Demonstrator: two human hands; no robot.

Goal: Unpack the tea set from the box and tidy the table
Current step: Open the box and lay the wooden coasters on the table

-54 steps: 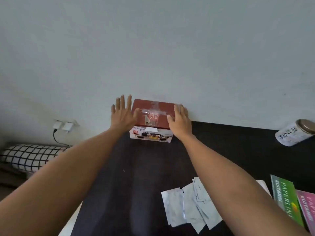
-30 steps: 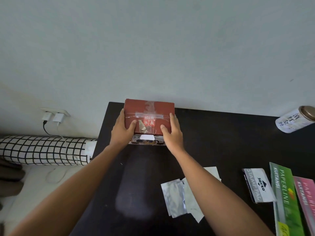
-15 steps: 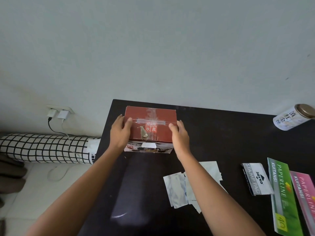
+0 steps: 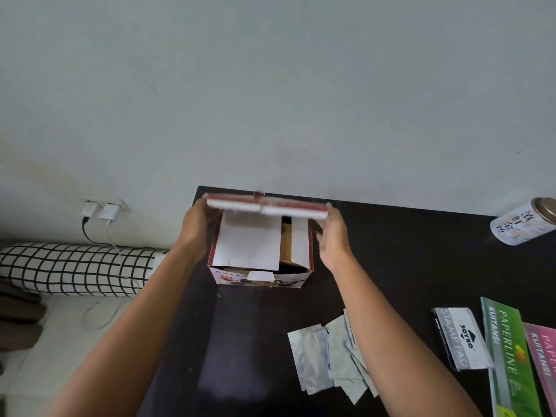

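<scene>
Both hands (image 4: pixel 332 236), box (image 4: pixel 261 275) lid (image 4: pixel 267 207) now raised.

Red box (image 4: pixel 261 267) with white flaps (image 4: pixel 249 245). Black table (image 4: pixel 406 254). White pillow (image 4: pixel 72 269) with black squares. Silver packets (image 4: pixel 325 362). Green booklet (image 4: pixel 508 362), pink booklet (image 4: pixel 544 353). White tin (image 4: pixel 520 225) with gold lid.

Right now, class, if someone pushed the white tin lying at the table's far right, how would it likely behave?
The white tin lies on its side, so a push would probably roll it. It sits near the table edge, so it might drop off. Its weight cannot be judged.
</scene>
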